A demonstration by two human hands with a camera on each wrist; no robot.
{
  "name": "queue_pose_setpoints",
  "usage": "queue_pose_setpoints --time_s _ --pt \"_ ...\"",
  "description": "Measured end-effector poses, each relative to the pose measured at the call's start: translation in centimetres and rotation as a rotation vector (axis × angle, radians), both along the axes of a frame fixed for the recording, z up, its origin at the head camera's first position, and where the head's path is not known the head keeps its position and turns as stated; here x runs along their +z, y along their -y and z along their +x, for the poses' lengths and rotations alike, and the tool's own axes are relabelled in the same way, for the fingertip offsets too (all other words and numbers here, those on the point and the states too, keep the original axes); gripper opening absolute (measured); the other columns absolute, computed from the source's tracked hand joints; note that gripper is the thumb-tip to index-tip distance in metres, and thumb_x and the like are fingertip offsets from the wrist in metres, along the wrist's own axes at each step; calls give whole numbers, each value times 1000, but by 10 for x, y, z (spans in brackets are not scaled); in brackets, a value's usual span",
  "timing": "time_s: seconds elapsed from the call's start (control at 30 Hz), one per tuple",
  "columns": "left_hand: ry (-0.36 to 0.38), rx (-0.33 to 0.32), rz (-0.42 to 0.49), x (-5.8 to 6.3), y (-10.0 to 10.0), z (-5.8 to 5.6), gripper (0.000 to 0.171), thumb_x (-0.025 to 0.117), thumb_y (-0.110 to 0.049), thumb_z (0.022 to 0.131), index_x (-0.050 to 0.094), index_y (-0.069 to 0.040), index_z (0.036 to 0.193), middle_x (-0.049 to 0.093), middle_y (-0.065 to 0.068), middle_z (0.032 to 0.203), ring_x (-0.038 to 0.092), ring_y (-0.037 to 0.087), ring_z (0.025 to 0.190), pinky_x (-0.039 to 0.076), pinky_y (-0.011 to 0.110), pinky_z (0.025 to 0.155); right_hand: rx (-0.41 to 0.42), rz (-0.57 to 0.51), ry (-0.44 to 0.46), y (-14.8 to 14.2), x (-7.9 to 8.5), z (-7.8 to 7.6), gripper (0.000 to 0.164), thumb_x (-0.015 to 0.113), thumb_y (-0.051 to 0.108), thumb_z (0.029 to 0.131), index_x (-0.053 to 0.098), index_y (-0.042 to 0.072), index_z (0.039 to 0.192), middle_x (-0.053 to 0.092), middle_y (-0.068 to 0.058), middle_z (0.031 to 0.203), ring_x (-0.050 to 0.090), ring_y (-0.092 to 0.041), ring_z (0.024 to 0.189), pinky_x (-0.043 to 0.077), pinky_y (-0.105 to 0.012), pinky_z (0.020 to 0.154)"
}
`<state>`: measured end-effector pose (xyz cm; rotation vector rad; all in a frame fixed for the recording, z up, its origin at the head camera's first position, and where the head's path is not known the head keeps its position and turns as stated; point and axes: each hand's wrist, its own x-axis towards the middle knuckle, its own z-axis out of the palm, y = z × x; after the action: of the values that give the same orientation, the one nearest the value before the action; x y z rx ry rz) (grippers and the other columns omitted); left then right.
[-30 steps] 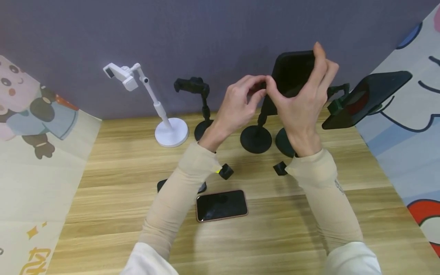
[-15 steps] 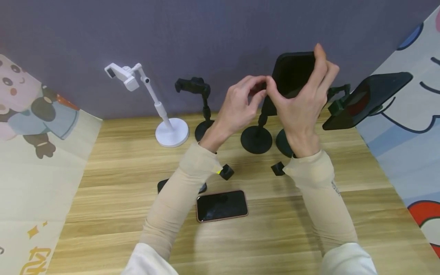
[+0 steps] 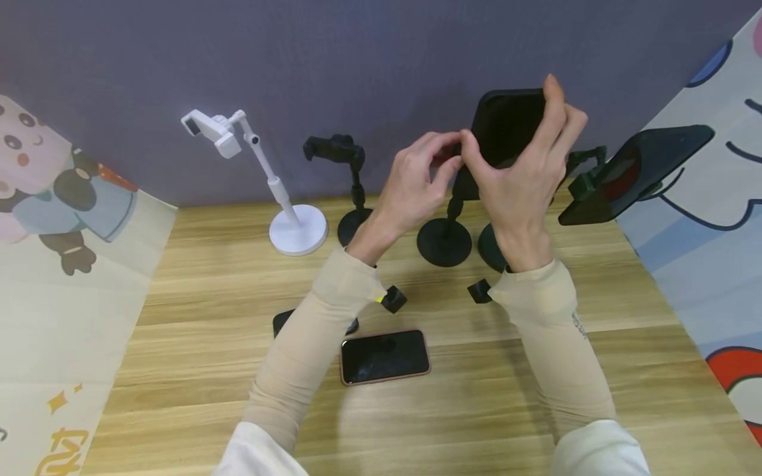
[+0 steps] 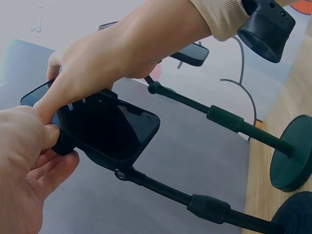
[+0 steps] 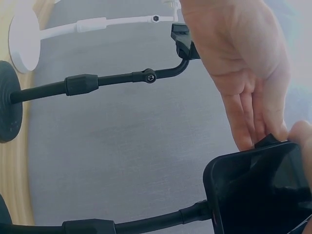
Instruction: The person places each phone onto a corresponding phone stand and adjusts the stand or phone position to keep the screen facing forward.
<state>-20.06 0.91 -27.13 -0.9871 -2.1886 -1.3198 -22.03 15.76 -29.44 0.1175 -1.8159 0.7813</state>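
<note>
A black phone (image 3: 506, 125) sits in the holder of a black desk stand (image 3: 444, 242), raised well above the table. My right hand (image 3: 526, 178) grips the phone across its width, fingers at the far edge and thumb at the near left edge. At that left edge my left hand (image 3: 413, 175) pinches the holder's black clamp (image 4: 63, 144) between thumb and fingers. In the right wrist view the clamp end shows between the left fingertips and the phone's edge. Both thumbs are close together there.
On the right, a green stand (image 4: 226, 119) holds another phone (image 3: 639, 172). A white stand (image 3: 297, 229) and a smaller black stand (image 3: 336, 149) are to the left. One phone (image 3: 385, 357) lies on the table; a dark phone-like thing (image 3: 284, 320) is partly hidden under the left forearm.
The right forearm and its wrist camera have shifted slightly left. Both hands keep their hold, and the phone and stands look the same.
</note>
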Motion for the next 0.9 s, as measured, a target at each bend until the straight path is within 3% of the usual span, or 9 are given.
queue_pose_setpoints --time_s 0.7,0.9 --pt "-31 14 38 -5 -4 0 28 56 0 91 58 13 116 61 23 106 61 25 92 49 17 83 -1 14 7 1 -1 1 80 66 50 78 39 6 139 44 -17 118 45 -18 102 48 -36 84" --pt "-21 14 50 -6 -5 1 28 56 0 91 58 12 116 61 23 107 61 25 92 49 18 84 -6 24 16 1 -1 2 80 66 50 79 39 6 140 43 -17 118 46 -19 102 49 -38 80"
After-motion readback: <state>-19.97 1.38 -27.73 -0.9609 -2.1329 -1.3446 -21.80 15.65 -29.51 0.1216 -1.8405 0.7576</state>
